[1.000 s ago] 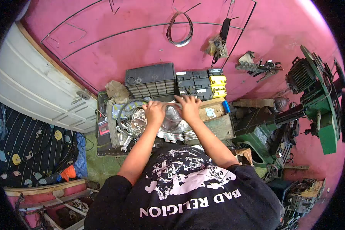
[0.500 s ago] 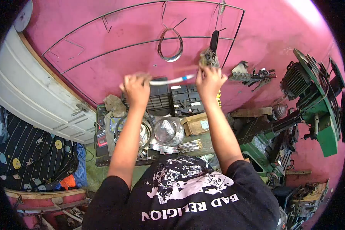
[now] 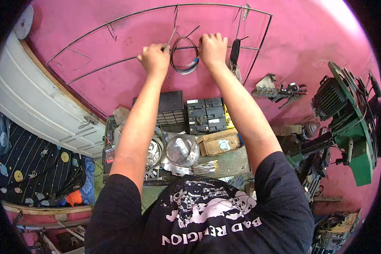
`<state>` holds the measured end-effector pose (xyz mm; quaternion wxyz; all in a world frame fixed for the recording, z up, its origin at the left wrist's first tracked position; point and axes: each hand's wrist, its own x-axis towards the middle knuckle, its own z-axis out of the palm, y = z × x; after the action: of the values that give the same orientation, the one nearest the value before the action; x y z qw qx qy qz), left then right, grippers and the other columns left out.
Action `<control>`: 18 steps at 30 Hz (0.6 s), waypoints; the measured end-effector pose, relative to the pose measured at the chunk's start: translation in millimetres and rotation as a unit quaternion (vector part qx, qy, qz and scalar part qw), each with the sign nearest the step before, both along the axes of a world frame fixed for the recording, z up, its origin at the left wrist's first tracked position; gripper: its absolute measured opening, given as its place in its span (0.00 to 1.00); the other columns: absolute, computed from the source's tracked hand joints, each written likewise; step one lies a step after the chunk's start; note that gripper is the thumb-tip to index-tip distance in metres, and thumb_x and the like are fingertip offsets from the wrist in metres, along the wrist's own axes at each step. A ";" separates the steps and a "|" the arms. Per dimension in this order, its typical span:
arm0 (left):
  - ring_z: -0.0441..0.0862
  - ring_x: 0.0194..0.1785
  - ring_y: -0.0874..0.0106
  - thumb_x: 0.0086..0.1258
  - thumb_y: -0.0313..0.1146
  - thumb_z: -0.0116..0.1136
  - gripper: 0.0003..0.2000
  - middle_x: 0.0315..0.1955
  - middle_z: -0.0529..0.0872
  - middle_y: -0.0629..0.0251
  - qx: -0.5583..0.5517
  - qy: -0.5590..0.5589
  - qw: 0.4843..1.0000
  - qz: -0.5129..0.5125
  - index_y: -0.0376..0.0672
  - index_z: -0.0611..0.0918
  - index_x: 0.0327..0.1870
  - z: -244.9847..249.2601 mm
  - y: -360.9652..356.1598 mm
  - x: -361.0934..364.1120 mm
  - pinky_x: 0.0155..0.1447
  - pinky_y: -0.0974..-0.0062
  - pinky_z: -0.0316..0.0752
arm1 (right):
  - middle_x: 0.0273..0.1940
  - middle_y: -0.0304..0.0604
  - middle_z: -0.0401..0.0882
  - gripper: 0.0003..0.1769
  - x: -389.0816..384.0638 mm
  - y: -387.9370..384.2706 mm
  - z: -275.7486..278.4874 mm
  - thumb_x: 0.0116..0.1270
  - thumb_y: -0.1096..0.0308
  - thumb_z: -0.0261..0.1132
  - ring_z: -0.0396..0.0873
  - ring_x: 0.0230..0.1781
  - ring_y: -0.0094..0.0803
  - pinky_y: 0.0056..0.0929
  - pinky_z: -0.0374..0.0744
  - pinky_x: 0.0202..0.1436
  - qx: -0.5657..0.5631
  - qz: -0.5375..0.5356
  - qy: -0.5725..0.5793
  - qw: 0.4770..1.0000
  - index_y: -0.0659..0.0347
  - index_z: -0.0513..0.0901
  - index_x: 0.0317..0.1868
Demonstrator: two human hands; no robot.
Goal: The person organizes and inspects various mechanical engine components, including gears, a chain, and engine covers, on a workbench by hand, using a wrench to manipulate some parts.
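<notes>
A coil of wire with a blue band hangs in front of the pink wall, level with the hook of a metal rod rack. It overlaps a thinner dark coil on that hook, so the two are hard to tell apart. My left hand is closed at the coil's left side, a thin grey length rising from its fingers. At the right side, my right hand is closed with its fingertips by the wire; its exact grip is partly hidden.
Below the rack, a bench holds black battery-like boxes, a cardboard box, a clear plastic bag and thin rods. A black-handled item hangs at the rack's right. Green machinery stands right; a white door stands left.
Both hands have risen from above the bench to the rack's hook. The pale, blue-banded coil between them has moved up with them and now overlaps the hanging coil.
</notes>
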<state>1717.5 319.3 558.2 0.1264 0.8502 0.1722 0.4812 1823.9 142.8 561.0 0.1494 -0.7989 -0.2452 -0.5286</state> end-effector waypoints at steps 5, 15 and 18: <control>0.83 0.50 0.61 0.65 0.43 0.68 0.09 0.40 0.91 0.68 -0.012 0.018 1.000 -0.002 0.53 0.93 0.41 -55.6 -2.0 -0.4 0.54 0.54 0.68 | 0.36 0.42 0.87 0.05 -1.0 0.0 -56.5 0.62 0.66 0.63 0.80 0.44 0.41 0.43 0.74 0.48 -0.040 0.036 0.047 0.997 0.56 0.83 0.36; 0.83 0.51 0.58 0.66 0.42 0.68 0.12 0.41 0.91 0.67 -0.104 0.029 0.988 -0.110 0.51 0.90 0.47 -144.2 -19.2 -28.3 0.56 0.53 0.71 | 0.36 0.45 0.85 0.14 -58.4 -0.1 -133.2 0.63 0.64 0.71 0.80 0.42 0.48 0.46 0.76 0.47 0.064 0.112 0.186 0.974 0.58 0.80 0.45; 0.81 0.56 0.57 0.66 0.42 0.68 0.20 0.47 0.90 0.65 -0.145 0.135 0.972 -0.127 0.50 0.86 0.58 -185.4 -35.4 -77.8 0.61 0.51 0.71 | 0.40 0.49 0.83 0.18 -108.5 -12.8 -178.7 0.63 0.64 0.70 0.78 0.45 0.50 0.48 0.76 0.48 0.064 0.137 0.205 0.967 0.61 0.78 0.50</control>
<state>1639.7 283.9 372.8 0.2839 0.8949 0.1459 0.3120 1715.3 130.0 382.4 0.3185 -0.8378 -0.2816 -0.3426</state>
